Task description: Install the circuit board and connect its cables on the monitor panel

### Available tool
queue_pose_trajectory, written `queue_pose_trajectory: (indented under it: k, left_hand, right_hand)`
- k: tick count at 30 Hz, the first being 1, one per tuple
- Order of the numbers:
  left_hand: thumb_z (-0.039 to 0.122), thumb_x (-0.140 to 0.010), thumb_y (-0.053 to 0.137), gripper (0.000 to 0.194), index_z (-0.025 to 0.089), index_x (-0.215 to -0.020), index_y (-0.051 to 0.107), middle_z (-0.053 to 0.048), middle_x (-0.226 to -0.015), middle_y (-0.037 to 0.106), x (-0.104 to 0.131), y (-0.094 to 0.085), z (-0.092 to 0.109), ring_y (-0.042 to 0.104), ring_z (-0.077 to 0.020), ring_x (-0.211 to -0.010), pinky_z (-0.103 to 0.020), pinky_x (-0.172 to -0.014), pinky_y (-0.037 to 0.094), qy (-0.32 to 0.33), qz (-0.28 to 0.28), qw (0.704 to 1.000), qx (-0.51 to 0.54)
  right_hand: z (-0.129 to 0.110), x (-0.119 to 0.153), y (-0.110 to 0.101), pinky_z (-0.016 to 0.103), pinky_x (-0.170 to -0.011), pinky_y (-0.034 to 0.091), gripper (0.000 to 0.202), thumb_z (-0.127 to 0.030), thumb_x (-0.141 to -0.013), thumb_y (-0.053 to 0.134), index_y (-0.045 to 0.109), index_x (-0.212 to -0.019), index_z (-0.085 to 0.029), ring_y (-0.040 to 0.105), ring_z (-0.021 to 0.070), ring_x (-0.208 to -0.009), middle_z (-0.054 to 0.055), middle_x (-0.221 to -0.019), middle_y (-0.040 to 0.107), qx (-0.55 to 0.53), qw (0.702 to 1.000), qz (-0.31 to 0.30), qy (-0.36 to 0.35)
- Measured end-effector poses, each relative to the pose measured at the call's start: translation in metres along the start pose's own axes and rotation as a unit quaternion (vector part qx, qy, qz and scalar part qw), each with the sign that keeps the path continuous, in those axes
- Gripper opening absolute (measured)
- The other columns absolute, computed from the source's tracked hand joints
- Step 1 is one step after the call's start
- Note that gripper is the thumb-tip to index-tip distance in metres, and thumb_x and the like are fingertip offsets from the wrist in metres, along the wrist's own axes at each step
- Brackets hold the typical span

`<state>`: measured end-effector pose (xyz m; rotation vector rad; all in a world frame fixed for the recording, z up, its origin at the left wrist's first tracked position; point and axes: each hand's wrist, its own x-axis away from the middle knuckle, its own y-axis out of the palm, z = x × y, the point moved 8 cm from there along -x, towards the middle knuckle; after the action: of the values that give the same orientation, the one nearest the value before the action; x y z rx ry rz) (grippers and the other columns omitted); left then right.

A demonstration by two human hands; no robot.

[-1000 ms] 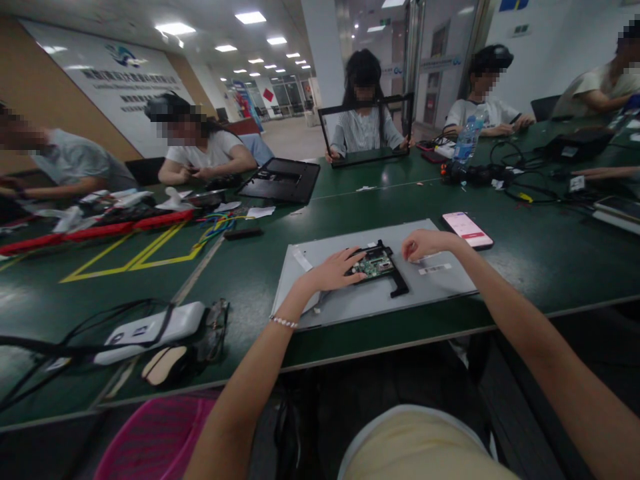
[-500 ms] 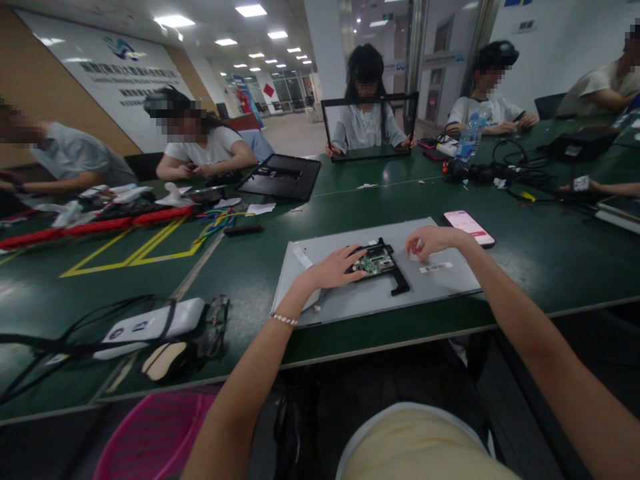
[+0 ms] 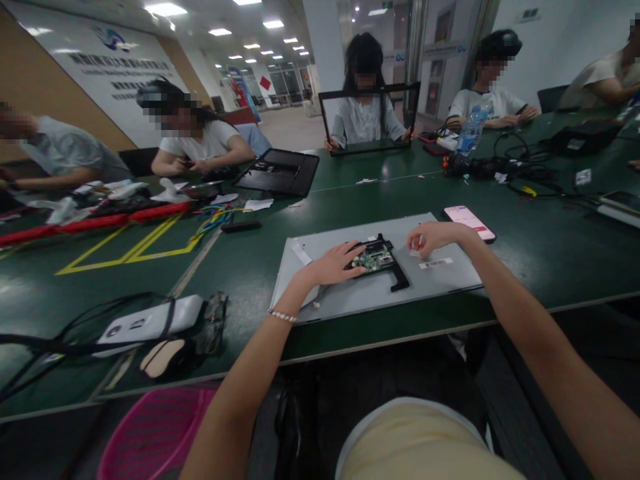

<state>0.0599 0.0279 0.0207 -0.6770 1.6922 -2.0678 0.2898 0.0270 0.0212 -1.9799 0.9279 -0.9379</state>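
A thin grey flat panel (image 3: 350,303) lies near the table's front edge. On its middle sits a green circuit board (image 3: 375,260) in a black plastic bracket (image 3: 401,280). My left hand (image 3: 330,265) rests over the board's left side with fingers stretched out flat. To the right of the board, my right hand (image 3: 431,239) is closed just above or on the panel. Its fingertips are pinched at a small whitish bit that I cannot make out. A white barcode label (image 3: 435,264) is stuck on the panel beneath that hand.
A pink-screened phone (image 3: 469,223) lies beyond the panel. At left are a white device with cables (image 3: 150,323), a beige mouse (image 3: 163,358) and glasses (image 3: 216,320). A black laptop cover (image 3: 280,172) lies farther back. Opposite, a person holds a black frame (image 3: 369,152). Below is a pink basket (image 3: 145,427).
The head view has shifted slightly. My left hand stays on the board. My right hand keeps its pinched shape beside the board, with little movement.
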Motion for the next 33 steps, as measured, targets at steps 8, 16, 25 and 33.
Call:
queue_pose_trajectory:
  k: [8,16,25,33]
  left_hand:
    - [0.066,-0.095,0.03,0.073,0.023,-0.153,0.024,-0.008,-0.161,0.017,-0.0005,0.0002,0.0001,0.019,-0.0279,-0.147,-0.041,-0.119,0.016,0.003,0.003,1.0,0.006]
    - [0.066,-0.095,0.029,0.073,0.023,-0.153,0.023,-0.007,-0.162,0.016,-0.0007,0.0009,-0.0004,0.018,-0.0286,-0.147,-0.042,-0.119,0.016,-0.007,-0.007,1.0,0.005]
    - [0.065,-0.095,0.028,0.074,0.019,-0.153,0.024,-0.01,-0.161,0.018,0.0006,-0.0044,0.0066,0.021,-0.029,-0.146,-0.043,-0.118,0.018,0.0,-0.003,1.0,-0.009]
    - [0.065,-0.095,0.03,0.073,0.02,-0.153,0.025,-0.01,-0.161,0.019,0.0004,-0.0047,0.0061,0.021,-0.028,-0.146,-0.041,-0.118,0.018,-0.005,-0.001,1.0,-0.007]
  right_hand:
    - [0.0013,-0.0006,0.001,0.03,-0.074,0.047,0.02,-0.023,-0.066,0.066,0.072,-0.084,-0.019,0.065,0.0222,-0.083,0.004,-0.09,0.072,0.006,1.0,0.001,-0.008]
    - [-0.0039,-0.0005,0.0019,0.03,-0.072,0.046,0.018,-0.027,-0.067,0.066,0.073,-0.082,-0.02,0.065,0.0227,-0.083,0.004,-0.088,0.072,0.003,1.0,-0.001,-0.008]
    - [-0.0018,-0.0008,0.0007,0.029,-0.072,0.046,0.025,-0.027,-0.067,0.065,0.07,-0.091,-0.019,0.065,0.0224,-0.085,0.005,-0.094,0.071,0.022,1.0,0.011,-0.001]
    - [0.0042,-0.003,-0.0001,0.031,-0.075,0.046,0.035,-0.03,-0.069,0.067,0.067,-0.103,-0.02,0.064,0.0232,-0.09,0.006,-0.104,0.069,0.027,0.999,0.025,0.013]
